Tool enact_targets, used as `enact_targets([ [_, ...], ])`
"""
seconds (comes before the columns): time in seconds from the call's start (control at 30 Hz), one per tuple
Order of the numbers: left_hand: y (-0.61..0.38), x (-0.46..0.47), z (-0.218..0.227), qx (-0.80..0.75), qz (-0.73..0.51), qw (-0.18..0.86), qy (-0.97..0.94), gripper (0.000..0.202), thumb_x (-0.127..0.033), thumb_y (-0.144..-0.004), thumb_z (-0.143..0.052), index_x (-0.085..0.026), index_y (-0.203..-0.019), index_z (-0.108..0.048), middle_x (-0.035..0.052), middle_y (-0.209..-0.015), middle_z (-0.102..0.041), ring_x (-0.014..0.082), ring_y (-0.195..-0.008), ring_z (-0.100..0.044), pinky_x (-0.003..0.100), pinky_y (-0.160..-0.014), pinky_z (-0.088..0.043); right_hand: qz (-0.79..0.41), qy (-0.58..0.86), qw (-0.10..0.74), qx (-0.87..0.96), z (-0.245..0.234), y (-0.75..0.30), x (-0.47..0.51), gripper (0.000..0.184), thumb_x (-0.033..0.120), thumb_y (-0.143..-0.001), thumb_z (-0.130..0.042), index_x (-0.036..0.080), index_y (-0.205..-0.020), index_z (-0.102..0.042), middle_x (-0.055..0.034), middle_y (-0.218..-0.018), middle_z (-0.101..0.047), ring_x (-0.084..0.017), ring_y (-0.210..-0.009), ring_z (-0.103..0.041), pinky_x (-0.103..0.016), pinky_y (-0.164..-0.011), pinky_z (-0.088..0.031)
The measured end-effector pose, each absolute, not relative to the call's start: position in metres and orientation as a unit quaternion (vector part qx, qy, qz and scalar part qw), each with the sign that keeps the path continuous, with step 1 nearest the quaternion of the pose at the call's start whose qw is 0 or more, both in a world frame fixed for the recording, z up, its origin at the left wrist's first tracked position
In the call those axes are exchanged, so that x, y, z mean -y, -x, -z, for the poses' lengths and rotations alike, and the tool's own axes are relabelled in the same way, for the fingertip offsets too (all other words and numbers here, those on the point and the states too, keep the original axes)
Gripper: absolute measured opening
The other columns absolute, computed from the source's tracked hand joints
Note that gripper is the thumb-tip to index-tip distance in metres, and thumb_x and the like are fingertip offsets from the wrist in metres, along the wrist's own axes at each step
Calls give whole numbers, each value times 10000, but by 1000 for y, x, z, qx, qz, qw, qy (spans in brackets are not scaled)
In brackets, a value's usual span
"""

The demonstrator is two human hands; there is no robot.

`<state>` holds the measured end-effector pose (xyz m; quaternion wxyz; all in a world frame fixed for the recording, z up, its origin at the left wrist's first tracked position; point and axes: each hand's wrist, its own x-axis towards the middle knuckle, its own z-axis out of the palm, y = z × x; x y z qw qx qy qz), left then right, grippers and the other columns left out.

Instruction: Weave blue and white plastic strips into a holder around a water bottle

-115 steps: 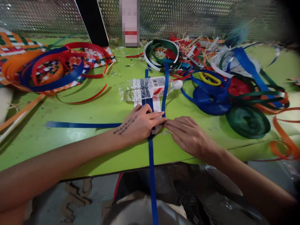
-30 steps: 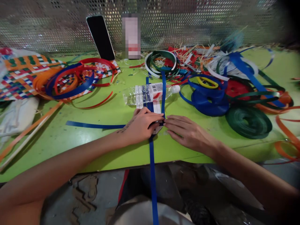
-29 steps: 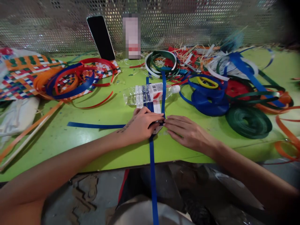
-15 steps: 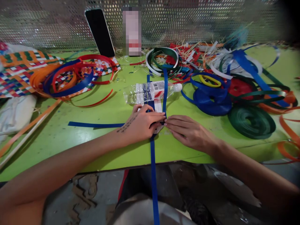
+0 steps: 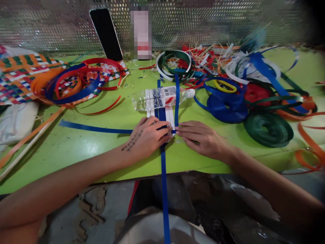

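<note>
A narrow piece of white and blue strips [image 5: 169,117] lies under my fingers near the table's front. My left hand [image 5: 152,137] presses on it, fingers closed at its edge on a flat blue strip [image 5: 101,129] that stretches out to the left. The fingertips of my right hand [image 5: 199,137] pinch a blue strip at the right edge, where another blue strip [image 5: 177,101] runs back over the bottle. One long blue strip [image 5: 164,189] hangs over the table edge towards my lap. A clear plastic bottle [image 5: 149,100] lies across the strips behind my hands.
Blue [image 5: 227,108] and green [image 5: 267,130] strip rolls lie at the right. On the left are coiled orange, red and blue strips [image 5: 66,84] on a woven multicoloured piece [image 5: 17,81]. A phone [image 5: 106,34] leans against the perforated metal panel [image 5: 203,27] behind.
The sideways blue strip has slid left; its free end now reaches farther out. My left hand has drawn slightly left and its fingers have shifted on the strips. My right hand stays at the edge.
</note>
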<state>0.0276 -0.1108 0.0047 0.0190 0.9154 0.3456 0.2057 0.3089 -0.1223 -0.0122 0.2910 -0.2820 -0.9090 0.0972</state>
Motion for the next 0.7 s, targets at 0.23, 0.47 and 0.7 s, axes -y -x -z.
enact_targets([
  [0.23,-21,116,2,-359,-204,6,-911,425,-565,-1118,-617,-250,-1352,-779,48,-1379,-802,270,-1206,-674,446,-1018,-475,-105,282,289,909,13,-310,123,431,99,-1031,-677,237,-1428,-772,-90,-1370,-809,-301,-1356,-731,-544,-1154,-616],
  [0.47,-22,117,-1,-351,-195,-13,-916,324,-520,-1133,-605,-296,-1268,-796,-11,-1374,-801,254,-1202,-669,453,-1007,-448,-77,281,279,915,16,-312,121,367,117,-1056,-652,206,-1386,-785,-87,-1377,-806,-306,-1348,-736,-548,-1131,-629],
  [0.7,-24,118,-5,-349,-179,-11,-920,297,-494,-1141,-603,-278,-1158,-806,-24,-1320,-817,235,-1193,-668,430,-1022,-434,-69,271,281,918,17,-312,120,396,116,-1041,-672,206,-1413,-772,-102,-1376,-805,-305,-1343,-737,-544,-1110,-640],
])
